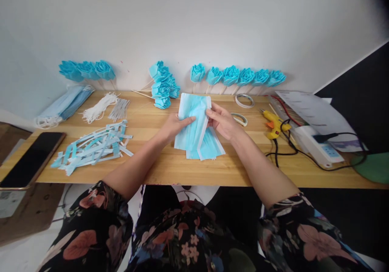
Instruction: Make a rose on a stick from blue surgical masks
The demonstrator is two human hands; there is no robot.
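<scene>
Both of my hands hold up a light blue pleated face mask sheet (193, 120) over the middle of the wooden table (182, 166). My left hand (175, 127) grips its left edge with the fingers closed over the front. My right hand (223, 121) pinches its right white-trimmed edge. Beneath the held sheet lie more blue mask sheets (209, 147) flat on the table.
Cut blue strips (94, 146) lie at the left, with white ear loops (99, 108), nose wires (119, 110) and stacked masks (65, 106) behind. Blue fabric roses (237, 76) line the wall. Tape rolls (244, 100), a yellow glue gun (275, 124), a power strip (319, 148) and a phone (32, 158) are nearby.
</scene>
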